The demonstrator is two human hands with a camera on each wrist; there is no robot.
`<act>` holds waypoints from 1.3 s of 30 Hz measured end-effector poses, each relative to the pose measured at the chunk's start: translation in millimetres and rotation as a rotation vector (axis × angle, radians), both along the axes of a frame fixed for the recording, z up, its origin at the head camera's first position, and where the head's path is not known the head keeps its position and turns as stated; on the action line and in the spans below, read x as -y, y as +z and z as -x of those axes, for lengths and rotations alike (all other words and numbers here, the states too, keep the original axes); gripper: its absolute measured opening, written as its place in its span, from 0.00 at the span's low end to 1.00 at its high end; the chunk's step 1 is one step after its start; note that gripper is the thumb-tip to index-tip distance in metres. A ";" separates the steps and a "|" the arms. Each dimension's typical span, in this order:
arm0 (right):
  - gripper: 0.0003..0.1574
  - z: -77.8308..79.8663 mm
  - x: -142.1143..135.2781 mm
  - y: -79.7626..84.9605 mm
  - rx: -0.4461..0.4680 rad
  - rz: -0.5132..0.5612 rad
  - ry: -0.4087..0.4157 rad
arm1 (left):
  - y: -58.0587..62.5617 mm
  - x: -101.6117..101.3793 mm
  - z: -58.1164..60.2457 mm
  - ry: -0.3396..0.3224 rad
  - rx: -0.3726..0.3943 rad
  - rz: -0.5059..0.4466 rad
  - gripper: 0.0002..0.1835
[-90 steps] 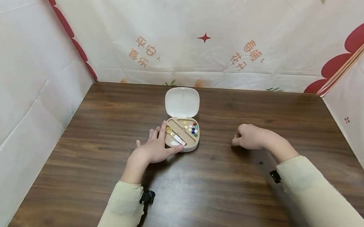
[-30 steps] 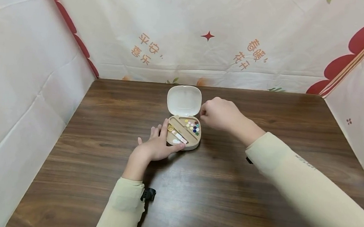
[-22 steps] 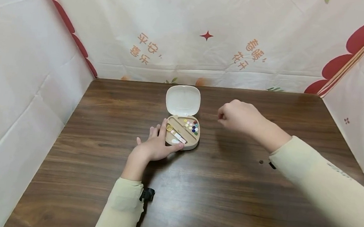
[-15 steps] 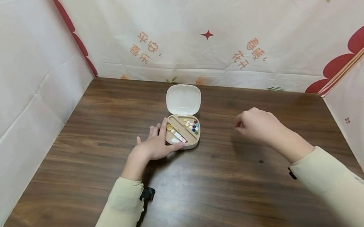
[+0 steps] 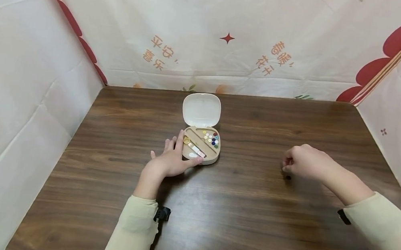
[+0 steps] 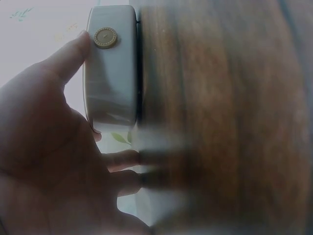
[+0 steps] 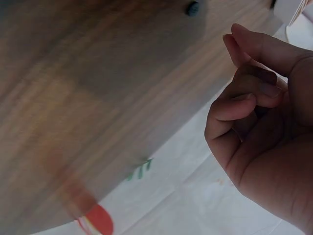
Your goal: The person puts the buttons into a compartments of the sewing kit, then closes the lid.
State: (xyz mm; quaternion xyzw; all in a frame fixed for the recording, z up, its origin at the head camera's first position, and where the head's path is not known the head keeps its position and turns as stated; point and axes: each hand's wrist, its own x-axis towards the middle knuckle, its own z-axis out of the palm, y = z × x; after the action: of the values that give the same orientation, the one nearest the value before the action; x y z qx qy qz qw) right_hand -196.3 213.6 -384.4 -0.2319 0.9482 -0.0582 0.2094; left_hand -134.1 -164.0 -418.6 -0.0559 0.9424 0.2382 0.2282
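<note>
My left hand [image 5: 169, 163] rests against a small beige case [image 5: 210, 162] with a raised white lid [image 5: 202, 110]. Its thumb touches the front wall and its index finger lies along the left side, both nearly straight. Several coloured buttons [image 5: 214, 141] sit in the case's right compartment; a strip with a yellow ring [image 5: 195, 149] lies in the left one. My right hand [image 5: 307, 161] is just above the table, fingers curled. A small dark button [image 7: 192, 8] lies below its fingertips, apart from them in the right wrist view; I see nothing between thumb and index finger.
The brown wood table [image 5: 230, 224] runs back to a printed white cloth [image 5: 196, 20], which also hangs on both sides. A round tan knob [image 6: 105, 37] shows on the case's wall in the left wrist view. Both wrists wear black straps [image 5: 163, 214].
My right hand went from the table to the case's right edge, then swung back right and down to the dark button. My left hand stays against the case.
</note>
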 end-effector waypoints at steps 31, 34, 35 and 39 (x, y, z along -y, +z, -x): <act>0.10 -16.3 -14.6 -19.3 -0.012 -0.002 -0.032 | -2.7 -2.7 -0.7 0.008 -0.013 0.002 0.62; 0.10 -16.1 -13.0 -19.2 -0.013 -0.007 -0.031 | -3.4 -1.8 -0.6 0.011 -0.015 0.004 0.62; 0.10 -16.0 -12.3 -19.0 -0.014 -0.011 -0.033 | -3.6 -1.5 -0.5 0.012 -0.015 0.004 0.63; 0.10 -14.6 -8.8 -18.0 -0.004 -0.030 -0.045 | -3.6 -0.4 -0.3 0.012 -0.015 0.005 0.63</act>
State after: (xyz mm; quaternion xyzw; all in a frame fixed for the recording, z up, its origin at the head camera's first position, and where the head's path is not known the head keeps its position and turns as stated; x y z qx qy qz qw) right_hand -181.7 222.3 -402.5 -0.2075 0.9543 -0.0479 0.2097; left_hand -133.7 -163.6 -422.2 -0.0602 0.9443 0.2377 0.2194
